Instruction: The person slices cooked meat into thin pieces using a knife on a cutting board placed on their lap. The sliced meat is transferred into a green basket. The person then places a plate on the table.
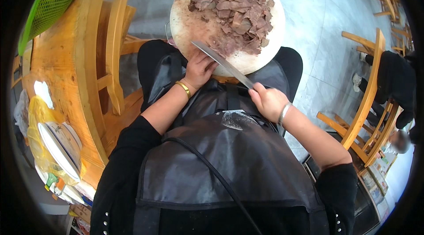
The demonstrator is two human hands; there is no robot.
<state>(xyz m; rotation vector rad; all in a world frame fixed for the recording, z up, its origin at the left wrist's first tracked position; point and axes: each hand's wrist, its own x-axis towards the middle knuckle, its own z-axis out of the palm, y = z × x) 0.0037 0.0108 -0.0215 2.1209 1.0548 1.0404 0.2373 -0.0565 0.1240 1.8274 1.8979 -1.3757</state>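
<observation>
A round white cutting board (183,3) lies in front of me over my knees. Brown sliced meat (243,14) is heaped on its middle and right side, with small crumbs and reddish-brown stains around it. My right hand (270,103) grips a knife (227,66) by its handle, and the long blade slants up to the left across the board's near edge. Close against the blade is my left hand (199,72), its fingers bent together at the near left of the board. Whatever lies under those fingers is hidden by the hand and blade.
A wooden table (66,80) stands on the left, with a green plastic basket (51,3) and plates (59,149) in a yellow bag. Wooden chairs (115,49) flank me. At the far right, a person in black (391,82) is near another chair (371,94).
</observation>
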